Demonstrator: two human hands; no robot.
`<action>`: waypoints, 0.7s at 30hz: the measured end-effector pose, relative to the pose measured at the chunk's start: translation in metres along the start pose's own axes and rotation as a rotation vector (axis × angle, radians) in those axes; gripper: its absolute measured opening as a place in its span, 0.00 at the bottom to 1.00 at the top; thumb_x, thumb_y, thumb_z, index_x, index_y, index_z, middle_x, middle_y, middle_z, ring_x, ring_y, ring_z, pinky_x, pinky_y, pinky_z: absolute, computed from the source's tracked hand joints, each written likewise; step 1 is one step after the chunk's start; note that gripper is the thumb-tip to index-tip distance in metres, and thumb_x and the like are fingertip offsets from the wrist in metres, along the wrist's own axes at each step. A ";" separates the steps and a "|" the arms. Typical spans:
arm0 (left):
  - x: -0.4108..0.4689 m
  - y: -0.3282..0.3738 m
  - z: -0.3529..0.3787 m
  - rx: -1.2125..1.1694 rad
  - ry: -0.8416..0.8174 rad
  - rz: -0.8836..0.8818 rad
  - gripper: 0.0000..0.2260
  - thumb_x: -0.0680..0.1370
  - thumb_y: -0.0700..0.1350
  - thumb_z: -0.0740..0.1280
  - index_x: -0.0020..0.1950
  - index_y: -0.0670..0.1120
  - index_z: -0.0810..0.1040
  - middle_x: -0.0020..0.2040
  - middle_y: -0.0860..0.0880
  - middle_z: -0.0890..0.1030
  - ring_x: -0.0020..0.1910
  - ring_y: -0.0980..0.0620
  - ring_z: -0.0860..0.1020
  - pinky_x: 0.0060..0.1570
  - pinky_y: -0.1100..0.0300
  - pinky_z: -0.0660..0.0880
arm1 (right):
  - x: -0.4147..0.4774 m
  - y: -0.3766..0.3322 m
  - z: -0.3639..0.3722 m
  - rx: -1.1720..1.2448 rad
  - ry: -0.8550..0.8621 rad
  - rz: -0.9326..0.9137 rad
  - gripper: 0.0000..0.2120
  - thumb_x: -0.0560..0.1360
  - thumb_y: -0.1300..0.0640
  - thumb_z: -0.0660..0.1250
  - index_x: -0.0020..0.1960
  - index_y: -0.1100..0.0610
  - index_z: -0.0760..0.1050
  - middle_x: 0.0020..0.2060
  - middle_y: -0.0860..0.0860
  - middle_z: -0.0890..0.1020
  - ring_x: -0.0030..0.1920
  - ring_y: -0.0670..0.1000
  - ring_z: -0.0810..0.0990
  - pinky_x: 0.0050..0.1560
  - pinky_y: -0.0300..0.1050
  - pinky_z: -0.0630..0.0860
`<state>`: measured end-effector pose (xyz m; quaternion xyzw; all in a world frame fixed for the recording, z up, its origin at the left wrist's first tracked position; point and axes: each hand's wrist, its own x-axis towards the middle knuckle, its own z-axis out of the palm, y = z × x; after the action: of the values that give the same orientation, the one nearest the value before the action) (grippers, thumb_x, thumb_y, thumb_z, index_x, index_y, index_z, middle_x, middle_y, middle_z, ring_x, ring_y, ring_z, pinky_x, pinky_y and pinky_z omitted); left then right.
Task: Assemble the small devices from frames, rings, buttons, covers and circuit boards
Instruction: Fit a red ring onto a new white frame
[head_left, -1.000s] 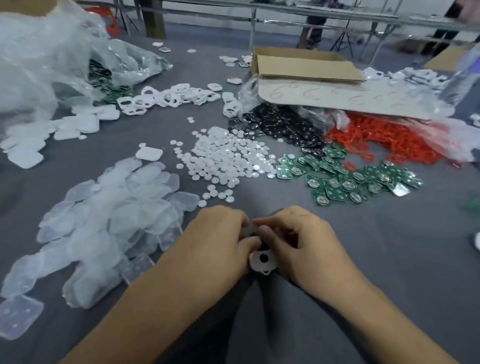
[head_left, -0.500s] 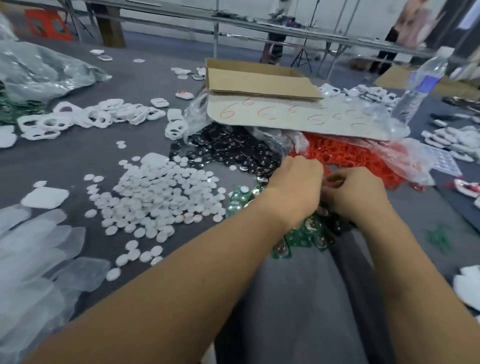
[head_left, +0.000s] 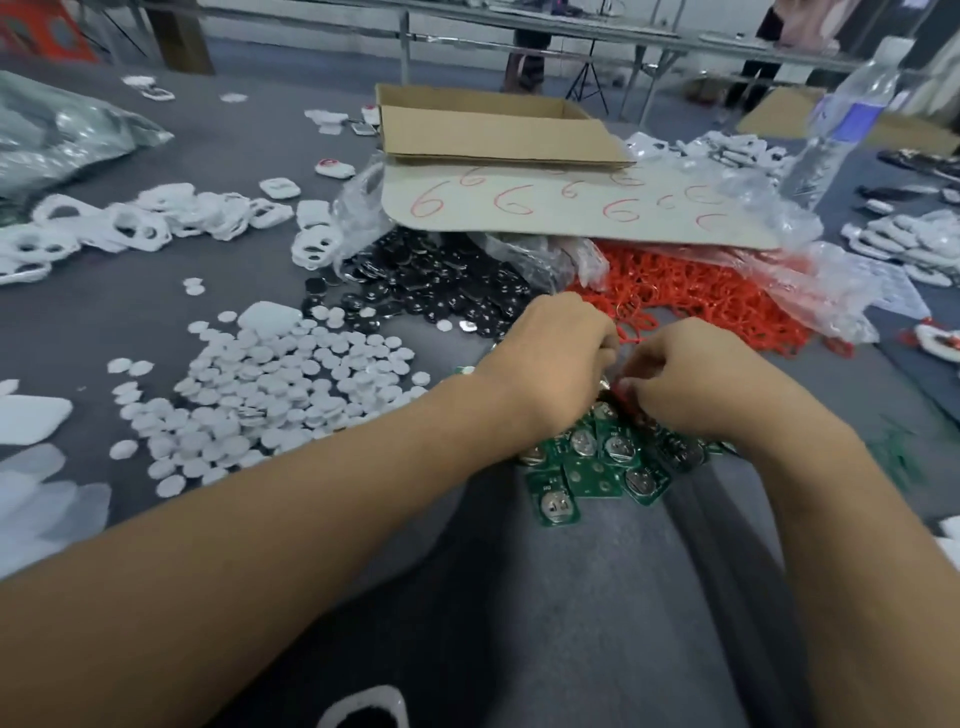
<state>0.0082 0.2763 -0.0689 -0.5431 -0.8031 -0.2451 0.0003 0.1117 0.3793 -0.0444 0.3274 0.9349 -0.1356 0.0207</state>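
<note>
Left hand (head_left: 558, 364) and right hand (head_left: 691, 379) curled close together over green circuit boards (head_left: 597, 467). Something pinched between, hidden; cannot tell what. Red rings (head_left: 691, 296) just beyond fingers, far side; right hand nearer. White buttons (head_left: 270, 384) far left on surface (head_left: 571, 597).

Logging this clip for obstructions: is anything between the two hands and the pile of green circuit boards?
Nothing visible. The left hand and right hand are directly over the far edge of the green circuit boards, with red rings just beyond. What the fingers hold is hidden.
</note>
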 end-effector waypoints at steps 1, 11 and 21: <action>-0.006 0.000 -0.004 -0.076 0.032 -0.021 0.09 0.83 0.44 0.65 0.54 0.46 0.85 0.51 0.46 0.81 0.52 0.48 0.78 0.55 0.56 0.71 | -0.001 -0.001 0.002 -0.022 0.005 -0.007 0.07 0.78 0.54 0.69 0.42 0.53 0.82 0.46 0.56 0.84 0.54 0.59 0.79 0.55 0.46 0.70; -0.112 -0.002 -0.057 -0.472 0.162 -0.163 0.08 0.80 0.40 0.67 0.52 0.51 0.85 0.41 0.59 0.80 0.40 0.64 0.77 0.39 0.74 0.69 | -0.025 -0.006 0.002 0.048 0.159 -0.046 0.07 0.74 0.54 0.76 0.38 0.49 0.81 0.36 0.47 0.82 0.38 0.47 0.78 0.43 0.41 0.69; -0.221 -0.008 -0.069 -1.068 0.324 -0.386 0.06 0.78 0.42 0.74 0.51 0.52 0.84 0.46 0.49 0.88 0.48 0.52 0.87 0.48 0.64 0.81 | -0.136 -0.106 0.045 1.113 0.009 -0.398 0.06 0.73 0.64 0.75 0.43 0.54 0.85 0.29 0.55 0.84 0.29 0.46 0.80 0.32 0.37 0.76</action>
<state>0.0731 0.0542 -0.0705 -0.2677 -0.6424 -0.6910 -0.1954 0.1507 0.2057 -0.0450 0.1077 0.7666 -0.6058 -0.1839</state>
